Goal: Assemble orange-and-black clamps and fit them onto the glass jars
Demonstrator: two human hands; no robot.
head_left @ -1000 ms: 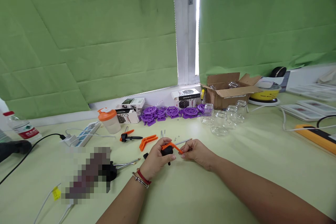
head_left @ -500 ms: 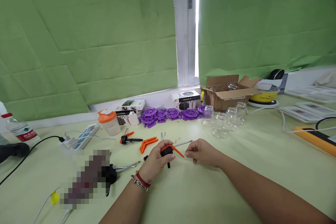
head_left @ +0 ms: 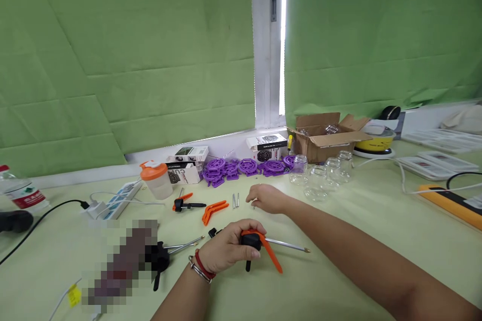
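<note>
My left hand (head_left: 229, 246) grips a black plastic piece (head_left: 251, 242) fitted with an orange lever (head_left: 273, 257). A thin metal rod (head_left: 288, 245) with a brass-coloured tip sticks out of it to the right. Farther off, my right hand (head_left: 265, 198) reaches down to the table with its fingers bent together near a tiny metal bit. Whatever its fingertips hold is too small to make out. Just left of that hand lie metal pins (head_left: 235, 200), then loose orange levers (head_left: 214, 211). A black-and-orange piece (head_left: 184, 204) lies beyond them.
Purple plastic wheels (head_left: 248, 166) line the back, beside small boxes (head_left: 185, 172) and a shaker cup (head_left: 156, 180). Clear glass jars (head_left: 317, 183) stand before an open carton (head_left: 327, 145). Cables, a power strip (head_left: 122, 199) and a black part with rods (head_left: 161, 258) are at left.
My right hand has moved away from the orange lever, forward to the small metal bits. My left hand has come nearer with the black piece, its rod now angled down to the right.
</note>
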